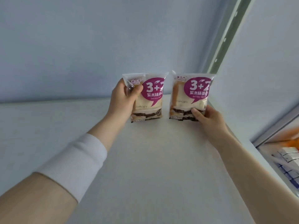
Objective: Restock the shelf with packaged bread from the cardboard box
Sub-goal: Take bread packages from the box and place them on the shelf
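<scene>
Two clear packs of sliced bread with purple "3+2" labels stand upright, side by side, at the back of a white shelf (145,159). My left hand (123,101) grips the left bread pack (149,101) by its upper left side, thumb across the front. My right hand (208,117) holds the right bread pack (187,96) at its lower right corner. Both packs' bottoms sit at or just above the shelf surface; I cannot tell which. The cardboard box is out of view.
A pale back wall (97,46) rises behind the packs. A slotted metal upright (226,41) and a white side panel close off the right. Beyond the shelf's right edge, a lower shelf (286,156) holds orange and white-blue packaged goods.
</scene>
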Available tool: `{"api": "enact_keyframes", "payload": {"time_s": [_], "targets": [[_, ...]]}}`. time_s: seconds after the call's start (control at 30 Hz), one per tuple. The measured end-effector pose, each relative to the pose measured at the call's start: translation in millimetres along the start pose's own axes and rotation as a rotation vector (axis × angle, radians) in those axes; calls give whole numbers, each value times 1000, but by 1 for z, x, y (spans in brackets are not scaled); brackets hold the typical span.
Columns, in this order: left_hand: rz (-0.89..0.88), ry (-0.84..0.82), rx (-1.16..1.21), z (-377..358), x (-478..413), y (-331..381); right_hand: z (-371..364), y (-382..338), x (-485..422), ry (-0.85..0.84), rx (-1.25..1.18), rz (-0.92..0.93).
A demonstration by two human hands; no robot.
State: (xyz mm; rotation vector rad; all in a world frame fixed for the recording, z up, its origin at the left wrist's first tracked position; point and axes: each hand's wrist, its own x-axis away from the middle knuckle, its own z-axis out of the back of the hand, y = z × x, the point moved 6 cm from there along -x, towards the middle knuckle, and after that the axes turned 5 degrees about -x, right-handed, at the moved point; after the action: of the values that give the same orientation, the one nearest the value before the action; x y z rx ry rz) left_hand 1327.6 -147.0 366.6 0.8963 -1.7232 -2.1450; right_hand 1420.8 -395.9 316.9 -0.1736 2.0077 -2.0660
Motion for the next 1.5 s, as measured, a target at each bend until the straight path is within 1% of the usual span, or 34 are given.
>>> {"api": "enact_keyframes", "payload": {"time_s": [0.1,0.23,0.57,0.67,0.77,0.83,0.97,1.07,1.13,1.2,1.27,1.3,1.37,1.43,1.5], "targets": [[-19,14,-15,-9,-29,-13,-5,6,-41,-27,68,0],[-19,30,-14,-16,-57,-26,-6,8,-75,-34,89,15],[-46,91,5,-23,-83,-34,-19,12,-107,-99,183,71],[-86,129,-36,-22,-81,-31,-18,11,-111,-81,185,87],[-111,177,-104,-22,-80,-28,-18,7,-112,-73,275,135],[-128,221,-195,-23,-78,-26,-20,6,-111,-70,327,155],[-123,320,-338,-24,-76,-25,-22,9,-107,-25,374,122],[-81,364,-276,-22,-73,-24,-25,9,-99,18,376,105],[-50,354,-219,-21,-69,-23,-29,8,-90,34,381,79],[-13,330,-203,-18,-61,-22,-29,5,-80,88,399,65],[18,311,-302,-14,-47,-24,-27,-3,-64,170,487,88],[23,294,-406,-12,-38,-25,-27,-8,-54,193,562,107],[13,213,-667,-8,-16,-23,-30,-15,-30,171,737,124],[-49,51,-953,-6,8,-18,-34,-21,-2,104,925,107],[-162,-135,-1188,-6,33,-8,-36,-28,33,37,1131,88]]}}
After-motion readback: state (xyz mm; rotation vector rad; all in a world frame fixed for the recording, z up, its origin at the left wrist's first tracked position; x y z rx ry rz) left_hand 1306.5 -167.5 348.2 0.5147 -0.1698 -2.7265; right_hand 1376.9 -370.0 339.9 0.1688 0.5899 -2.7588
